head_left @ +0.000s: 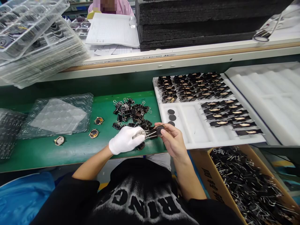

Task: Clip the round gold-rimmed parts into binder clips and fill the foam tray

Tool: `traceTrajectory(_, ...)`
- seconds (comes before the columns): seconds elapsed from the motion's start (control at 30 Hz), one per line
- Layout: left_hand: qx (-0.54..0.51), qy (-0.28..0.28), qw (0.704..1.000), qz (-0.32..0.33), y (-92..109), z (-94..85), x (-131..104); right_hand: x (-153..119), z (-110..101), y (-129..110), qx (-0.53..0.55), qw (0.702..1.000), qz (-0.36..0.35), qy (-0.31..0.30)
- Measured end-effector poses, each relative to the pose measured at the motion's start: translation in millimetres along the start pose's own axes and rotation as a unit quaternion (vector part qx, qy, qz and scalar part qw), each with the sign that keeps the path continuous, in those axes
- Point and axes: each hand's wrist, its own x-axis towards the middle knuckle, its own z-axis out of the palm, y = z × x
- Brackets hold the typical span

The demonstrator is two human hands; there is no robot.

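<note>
My left hand (128, 139), in a white glove, squeezes the wire handles of a black binder clip (153, 133). Bare, my right hand (172, 139) pinches a dark round disc (160, 130) at the clip's mouth; what else lies between these fingers is hidden. A heap of black binder clips (133, 112) spreads on the green table just beyond my left hand. Several dark discs (172, 117) rest on the white tray near my right hand. To the left lie three round, gold-rimmed parts (94, 133), apart from both hands.
The white tray (192, 142) carries rows of clipped parts (194, 87). Below it a cardboard box (225, 175) is full of binder clips. Clear plastic trays (58, 114) lie at left, and more are stacked on the shelf (122, 62). Black foam (199, 25) and a person (124, 7) are beyond.
</note>
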Motion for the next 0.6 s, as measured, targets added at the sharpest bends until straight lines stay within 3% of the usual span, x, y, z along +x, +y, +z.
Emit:
traceTrajectory(0.07,0.095,0.066,0.993,-0.008,-9.6,-8.9,5.3,0.4,-2.8,2.3,0.058,0.998,-0.015,0.017)
traceTrajectory(0.13,0.208,0.148,0.966,-0.041,-23.6,-22.1,17.1,1.2,-5.1,5.8,0.131,0.991,-0.009,0.038)
traceTrajectory(0.2,0.297,0.164,0.940,-0.043,-39.3,-37.9,32.9,1.7,-5.4,9.7,0.194,0.979,0.013,0.054)
traceTrajectory(0.4,0.386,-0.032,0.920,0.062,-75.9,-70.3,70.8,-2.2,1.5,16.9,0.192,0.979,0.066,0.025)
traceTrajectory(0.6,0.389,-0.067,0.905,0.156,-85.4,-71.3,81.7,-6.5,2.7,16.0,0.178,0.979,0.093,0.016)
